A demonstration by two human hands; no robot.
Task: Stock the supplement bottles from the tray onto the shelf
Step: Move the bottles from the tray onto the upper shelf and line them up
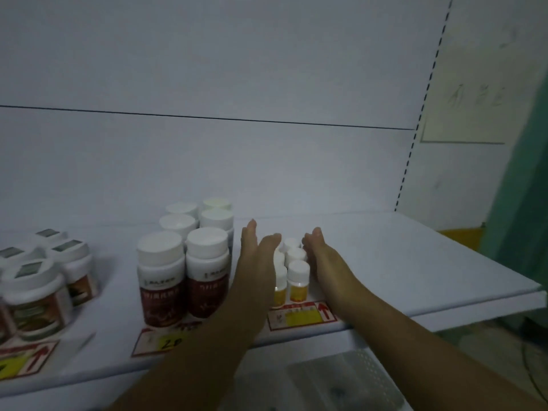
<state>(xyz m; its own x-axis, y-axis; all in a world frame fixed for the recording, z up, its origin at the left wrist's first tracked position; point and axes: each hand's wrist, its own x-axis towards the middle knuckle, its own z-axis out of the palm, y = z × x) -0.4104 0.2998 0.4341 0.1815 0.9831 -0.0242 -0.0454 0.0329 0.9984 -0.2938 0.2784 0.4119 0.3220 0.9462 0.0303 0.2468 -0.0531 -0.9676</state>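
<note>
While yellow bottles [298,280] stand between them | left hand [257,256]: fingers straight | right hand [321,256]: fingers straight

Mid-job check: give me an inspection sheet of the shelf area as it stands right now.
Surface: white shelf, with bottles grouped on its left and middle.
Job's things: small yellow-labelled bottles clustered near the front edge; clear tray below the shelf, contents unclear.
Clutter: red-labelled bottles in two rows to their left; wide jars at far left; price tags on the front edge.
Grippers: left hand and right hand, fingers straight, flank the small bottles.
Cables: dark curved line on the floor at lower right, possibly a cable.
Surroundings: white back panel; green curtain at right.
</note>
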